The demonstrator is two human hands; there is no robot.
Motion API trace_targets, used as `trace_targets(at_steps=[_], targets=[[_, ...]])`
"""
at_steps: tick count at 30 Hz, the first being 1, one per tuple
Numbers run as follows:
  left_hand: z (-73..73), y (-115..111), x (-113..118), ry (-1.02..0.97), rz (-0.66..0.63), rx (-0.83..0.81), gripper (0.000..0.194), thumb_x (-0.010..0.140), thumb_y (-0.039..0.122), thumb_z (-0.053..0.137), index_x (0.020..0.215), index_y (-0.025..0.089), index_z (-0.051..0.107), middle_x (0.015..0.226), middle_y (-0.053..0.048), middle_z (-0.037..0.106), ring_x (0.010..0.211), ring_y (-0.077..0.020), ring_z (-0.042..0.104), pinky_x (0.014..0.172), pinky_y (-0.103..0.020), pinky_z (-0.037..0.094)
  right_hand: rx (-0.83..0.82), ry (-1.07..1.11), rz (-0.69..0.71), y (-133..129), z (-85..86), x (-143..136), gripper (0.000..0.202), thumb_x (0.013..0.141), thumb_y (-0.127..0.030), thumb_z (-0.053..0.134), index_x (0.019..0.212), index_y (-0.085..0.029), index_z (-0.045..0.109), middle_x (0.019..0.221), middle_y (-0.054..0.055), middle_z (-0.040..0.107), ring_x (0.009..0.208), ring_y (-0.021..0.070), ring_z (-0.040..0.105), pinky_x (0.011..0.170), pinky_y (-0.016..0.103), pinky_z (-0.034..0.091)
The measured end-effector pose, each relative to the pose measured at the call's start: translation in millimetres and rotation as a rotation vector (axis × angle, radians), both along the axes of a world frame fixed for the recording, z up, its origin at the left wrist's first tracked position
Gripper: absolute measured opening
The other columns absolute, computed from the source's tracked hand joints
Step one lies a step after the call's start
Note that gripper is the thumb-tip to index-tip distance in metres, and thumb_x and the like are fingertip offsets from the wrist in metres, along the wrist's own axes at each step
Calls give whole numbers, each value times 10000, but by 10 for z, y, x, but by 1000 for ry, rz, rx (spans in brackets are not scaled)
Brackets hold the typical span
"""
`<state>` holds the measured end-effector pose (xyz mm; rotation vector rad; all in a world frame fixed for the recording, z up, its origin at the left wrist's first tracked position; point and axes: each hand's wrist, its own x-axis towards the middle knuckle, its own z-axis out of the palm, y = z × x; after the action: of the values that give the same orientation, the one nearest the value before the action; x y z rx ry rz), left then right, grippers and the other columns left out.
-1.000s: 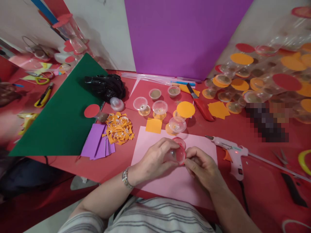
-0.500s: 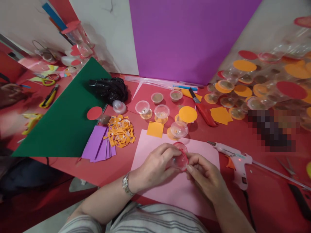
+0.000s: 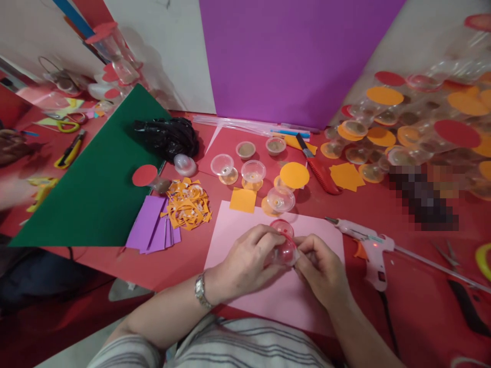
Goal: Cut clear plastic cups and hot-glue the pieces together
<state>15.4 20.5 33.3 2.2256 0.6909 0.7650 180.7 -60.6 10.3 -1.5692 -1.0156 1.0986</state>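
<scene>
My left hand point(image 3: 255, 251) is closed around a clear plastic cup point(image 3: 286, 251) with a reddish rim, held over a pink sheet of paper point(image 3: 245, 301). The fingers of my right hand point(image 3: 320, 266) pinch the cup's right edge; whether they hold anything else is hidden. Right behind the cup, a round red-edged piece point(image 3: 283, 227) shows partly above my left fingers. Clear cups joined to orange discs point(image 3: 281, 199) stand just beyond the paper, beside an orange paper square point(image 3: 243, 200).
On the right lies a white glue gun point(image 3: 378, 245) with a red light and a glue stick in it. Further back are a red-handled cutter point(image 3: 322, 174) and stacked cup pieces point(image 3: 379, 135). Orange scraps point(image 3: 187, 204), purple strips point(image 3: 153, 225) and a green board point(image 3: 88, 194) lie left. Another person's hand point(image 3: 15, 145) is far left.
The view has shifted slightly. My right fingers have moved a little along the cup's edge, and the cup has turned slightly in my hands.
</scene>
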Motion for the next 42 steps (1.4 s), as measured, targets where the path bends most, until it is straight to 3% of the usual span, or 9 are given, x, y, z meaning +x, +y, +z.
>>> trace_targets(at_steps=[8, 14, 19, 27, 38, 42], targets=[[-7, 12, -8, 1, -12, -68, 347, 853, 331, 694, 1128, 194, 532, 1081, -105, 658, 977, -206, 664, 821, -333, 586, -20, 111, -34, -6, -41, 22, 262, 872, -375, 625, 724, -223, 471, 881, 27, 727, 390, 48, 419, 361, 200, 293], [-23, 43, -21, -26, -25, -219, 372, 828, 349, 721, 1115, 187, 549, 1080, -117, 667, 967, -224, 662, 804, -359, 573, -46, 225, -34, 13, -57, 1, 250, 892, -365, 594, 747, -248, 429, 455, -90, 509, 352, 74, 366, 366, 188, 236], [-39, 67, -38, -85, -39, -331, 385, 810, 339, 746, 1115, 212, 546, 1118, -104, 657, 986, -202, 648, 842, -349, 544, -57, 313, -14, 19, -101, 23, 249, 899, -376, 577, 760, -243, 420, 414, -113, 469, 321, 56, 322, 363, 172, 207], [-12, 114, -32, -93, -33, -468, 327, 835, 272, 708, 1118, 202, 561, 1129, -88, 642, 981, -192, 624, 849, -339, 532, -40, 185, -43, 29, 164, -49, 162, 911, -353, 548, 827, -220, 509, 480, -87, 514, 406, 71, 422, 425, 181, 324], [-23, 106, -21, -80, -154, -283, 328, 881, 228, 662, 1175, 182, 523, 1120, -109, 621, 1046, -205, 617, 902, -351, 543, -100, 103, 80, 25, 43, 33, 316, 851, -358, 595, 1129, -211, 557, 558, -85, 505, 420, 97, 465, 401, 199, 364], [5, 85, -18, -83, -171, -212, 328, 893, 220, 647, 1190, 194, 512, 1127, -110, 619, 1069, -202, 615, 918, -344, 553, -30, -47, 123, 43, 86, 57, 347, 838, -380, 626, 1134, -201, 602, 676, -25, 617, 471, 113, 524, 435, 218, 435]])
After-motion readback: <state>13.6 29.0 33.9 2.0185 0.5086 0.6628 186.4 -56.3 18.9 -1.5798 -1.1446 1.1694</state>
